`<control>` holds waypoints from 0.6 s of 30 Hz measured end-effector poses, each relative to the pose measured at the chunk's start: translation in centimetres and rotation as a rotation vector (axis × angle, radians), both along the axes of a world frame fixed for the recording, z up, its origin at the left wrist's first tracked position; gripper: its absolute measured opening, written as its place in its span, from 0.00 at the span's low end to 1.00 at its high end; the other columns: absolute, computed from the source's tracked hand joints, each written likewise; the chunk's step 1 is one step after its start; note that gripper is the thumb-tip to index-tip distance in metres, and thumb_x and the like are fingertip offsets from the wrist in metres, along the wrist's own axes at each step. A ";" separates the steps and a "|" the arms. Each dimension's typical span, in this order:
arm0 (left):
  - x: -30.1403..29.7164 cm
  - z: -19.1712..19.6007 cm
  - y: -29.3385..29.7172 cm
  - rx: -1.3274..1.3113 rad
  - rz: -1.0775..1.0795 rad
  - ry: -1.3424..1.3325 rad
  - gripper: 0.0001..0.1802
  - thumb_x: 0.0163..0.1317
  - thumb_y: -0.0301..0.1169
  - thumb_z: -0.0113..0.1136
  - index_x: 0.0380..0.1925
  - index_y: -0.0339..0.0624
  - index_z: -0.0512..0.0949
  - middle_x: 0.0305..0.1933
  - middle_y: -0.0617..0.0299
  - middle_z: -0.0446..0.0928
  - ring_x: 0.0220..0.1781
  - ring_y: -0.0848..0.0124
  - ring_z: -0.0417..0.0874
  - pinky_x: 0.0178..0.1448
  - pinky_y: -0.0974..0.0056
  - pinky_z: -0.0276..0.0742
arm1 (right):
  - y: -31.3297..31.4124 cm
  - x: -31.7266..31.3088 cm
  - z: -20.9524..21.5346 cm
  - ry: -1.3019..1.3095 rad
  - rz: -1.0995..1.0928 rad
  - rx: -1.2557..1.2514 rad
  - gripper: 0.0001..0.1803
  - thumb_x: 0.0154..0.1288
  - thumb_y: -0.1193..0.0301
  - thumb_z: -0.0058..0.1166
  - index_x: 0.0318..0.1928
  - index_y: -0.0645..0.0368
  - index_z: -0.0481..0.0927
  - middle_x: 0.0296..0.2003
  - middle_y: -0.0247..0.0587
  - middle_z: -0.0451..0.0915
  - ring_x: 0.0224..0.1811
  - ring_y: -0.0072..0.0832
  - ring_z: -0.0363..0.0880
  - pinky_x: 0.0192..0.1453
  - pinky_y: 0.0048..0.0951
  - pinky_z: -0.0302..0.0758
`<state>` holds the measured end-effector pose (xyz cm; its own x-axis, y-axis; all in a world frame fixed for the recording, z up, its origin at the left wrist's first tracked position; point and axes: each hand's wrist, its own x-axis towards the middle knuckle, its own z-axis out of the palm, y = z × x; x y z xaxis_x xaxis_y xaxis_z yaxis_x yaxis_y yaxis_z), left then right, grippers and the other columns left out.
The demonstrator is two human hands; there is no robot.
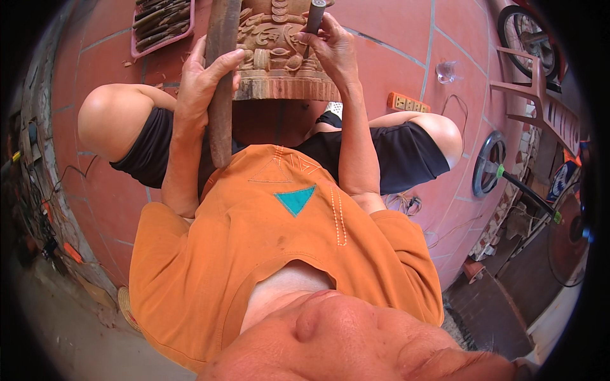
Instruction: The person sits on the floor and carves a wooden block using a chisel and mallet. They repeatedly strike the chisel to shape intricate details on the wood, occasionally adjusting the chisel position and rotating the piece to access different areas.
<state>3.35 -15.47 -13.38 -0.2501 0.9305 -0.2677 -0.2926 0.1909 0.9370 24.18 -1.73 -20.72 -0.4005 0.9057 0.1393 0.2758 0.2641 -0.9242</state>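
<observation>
In front of me stands a carved wooden piece (272,39) with raised relief, on a plain flat-sided base (286,89). My left hand (198,82) is wrapped round a long, dark wooden club (221,130), which stretches from the top edge down to my shirt. At the right of the carving, my right hand (335,56) grips a dark chisel (314,18) between thumb and fingers. Its upper end shows a round metal-looking top. The chisel's lower end is close to the carved surface; whether it touches, I cannot tell.
A pink tray (191,28) full of chisels lies at the far left. To the right are an orange power strip (408,103), a clear glass (447,72), a plastic chair (537,89) and a round-based fan stand (489,164). Wood chips lie near the tray on the red tiles (387,38).
</observation>
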 end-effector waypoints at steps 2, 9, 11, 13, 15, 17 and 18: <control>0.0 0.0 0.0 0.000 -0.006 0.019 0.20 0.65 0.35 0.71 0.50 0.40 0.74 0.27 0.67 0.78 0.23 0.81 0.78 0.26 0.75 0.74 | 0.0 0.0 0.1 -0.022 0.008 -0.009 0.19 0.62 0.70 0.72 0.53 0.59 0.83 0.38 0.33 0.88 0.39 0.20 0.86 0.45 0.26 0.82; 0.2 0.1 0.0 0.012 -0.026 0.060 0.21 0.64 0.35 0.72 0.50 0.39 0.75 0.30 0.67 0.79 0.23 0.82 0.77 0.27 0.74 0.72 | 0.1 -0.1 -0.5 -0.011 0.014 0.027 0.20 0.61 0.68 0.72 0.52 0.56 0.82 0.35 0.37 0.89 0.37 0.25 0.88 0.42 0.29 0.83; 0.2 -0.1 0.0 0.006 -0.036 0.093 0.23 0.64 0.34 0.72 0.53 0.37 0.74 0.34 0.65 0.80 0.26 0.81 0.79 0.30 0.73 0.74 | 0.1 -0.2 -0.8 0.015 0.020 0.033 0.21 0.60 0.67 0.72 0.52 0.55 0.82 0.34 0.39 0.89 0.36 0.27 0.90 0.40 0.31 0.83; -0.2 -0.5 -0.1 -0.011 -0.065 0.138 0.26 0.63 0.34 0.72 0.57 0.35 0.74 0.40 0.61 0.83 0.33 0.77 0.83 0.37 0.71 0.79 | 0.1 -0.4 -0.9 0.057 0.031 -0.009 0.21 0.60 0.67 0.72 0.53 0.55 0.82 0.34 0.39 0.89 0.36 0.28 0.90 0.40 0.31 0.83; -0.1 -0.8 -0.1 0.053 -0.065 0.334 0.32 0.63 0.34 0.73 0.62 0.33 0.71 0.48 0.56 0.83 0.44 0.72 0.84 0.50 0.66 0.80 | 0.2 -0.5 -0.9 -0.005 0.045 0.024 0.22 0.59 0.68 0.72 0.53 0.55 0.82 0.34 0.40 0.89 0.37 0.28 0.90 0.40 0.31 0.83; 0.1 -0.8 -0.1 0.097 -0.076 0.436 0.36 0.62 0.34 0.73 0.67 0.33 0.69 0.55 0.52 0.82 0.54 0.68 0.83 0.61 0.63 0.78 | 0.2 -0.6 -0.9 -0.040 0.057 0.021 0.21 0.60 0.69 0.72 0.54 0.55 0.82 0.34 0.38 0.88 0.37 0.25 0.88 0.41 0.29 0.83; 0.4 -0.5 -0.2 0.108 -0.087 0.440 0.38 0.62 0.34 0.73 0.68 0.33 0.67 0.58 0.51 0.81 0.59 0.67 0.82 0.65 0.62 0.75 | 0.2 -0.7 -0.7 -0.042 0.063 -0.001 0.20 0.62 0.70 0.71 0.54 0.55 0.83 0.35 0.35 0.88 0.38 0.22 0.86 0.42 0.27 0.82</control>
